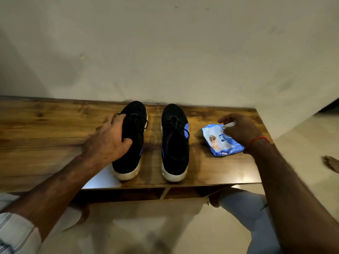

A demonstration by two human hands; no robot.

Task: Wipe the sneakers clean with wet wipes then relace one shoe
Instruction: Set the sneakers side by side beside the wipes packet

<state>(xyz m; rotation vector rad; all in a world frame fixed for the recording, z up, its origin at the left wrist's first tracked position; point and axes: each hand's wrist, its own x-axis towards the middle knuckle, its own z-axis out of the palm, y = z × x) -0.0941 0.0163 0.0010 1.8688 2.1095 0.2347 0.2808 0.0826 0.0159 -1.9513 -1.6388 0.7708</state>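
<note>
Two black sneakers with white soles and blue accents stand side by side on a low wooden table, toes toward the wall. My left hand grips the left sneaker around its opening, thumb inside. The right sneaker stands untouched, black laces tied. To its right lies a blue wet wipes pack. My right hand hovers over the pack's top and pinches a small white piece at its opening.
The table stands against a pale wall; its right end is just beyond the pack. A white sheet lies under the left sneaker's heel. My knees and bare feet are below the table's front edge on a light floor.
</note>
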